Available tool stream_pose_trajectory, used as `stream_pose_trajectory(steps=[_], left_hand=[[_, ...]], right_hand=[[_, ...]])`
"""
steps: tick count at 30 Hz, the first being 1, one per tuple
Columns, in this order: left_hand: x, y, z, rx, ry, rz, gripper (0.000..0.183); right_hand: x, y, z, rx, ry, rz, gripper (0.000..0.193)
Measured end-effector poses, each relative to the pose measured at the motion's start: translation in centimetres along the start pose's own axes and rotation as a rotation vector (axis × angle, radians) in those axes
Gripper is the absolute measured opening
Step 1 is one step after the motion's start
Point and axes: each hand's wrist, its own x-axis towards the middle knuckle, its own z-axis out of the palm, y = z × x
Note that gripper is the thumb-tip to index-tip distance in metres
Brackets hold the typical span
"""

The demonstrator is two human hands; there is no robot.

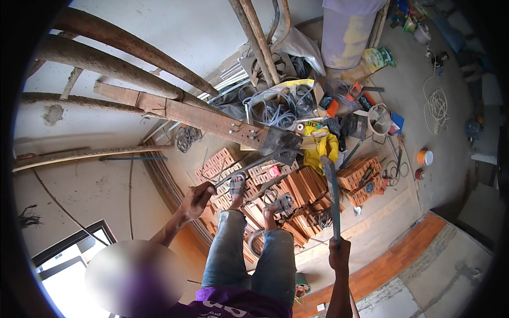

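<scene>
My right hand (340, 253) is closed round the lower end of a long grey-blue metal bar (334, 196), which stands nearly upright in the picture with a thicker, bent upper end. My left hand (197, 201) is pinched at the near end of a thin dark metal rod (241, 169). From there the rod slants up to the right, toward the end of a wooden plank (196, 117). Several bolts stick up from that plank, and a dark plate (281, 142) covers its right end. Whether the rod touches the plate is unclear.
My sandalled feet stand on stacked red hollow bricks (220, 163) and tiles (307, 185). Wooden poles (106, 58) lean at the upper left. Clear hose (273, 108), a yellow bag (321, 148) and a white bucket (379, 119) lie beyond. A blurred patch covers the lower left.
</scene>
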Motion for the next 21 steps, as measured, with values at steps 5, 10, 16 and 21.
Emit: stream_pose_trajectory(steps=[5,10,16,21], left_hand=[[0.4,-1.1,0.3,0.011,-0.057,-0.105,0.036],[1.4,-2.7,-0.3,-0.061,-0.152,-0.152,0.043],[2.2,-2.9,-0.8,-0.019,-0.126,-0.119,0.038],[2.6,-3.1,-0.8,-0.052,-0.072,0.013,0.025]], right_hand=[[0.4,1.3,0.8,0.112,-0.001,0.013,0.053],[0.1,1.1,1.5,0.214,-0.027,0.078,0.06],[-0.1,1.2,1.7,0.241,-0.066,0.122,0.063],[0.0,1.2,1.2,0.123,-0.092,0.041,0.063]])
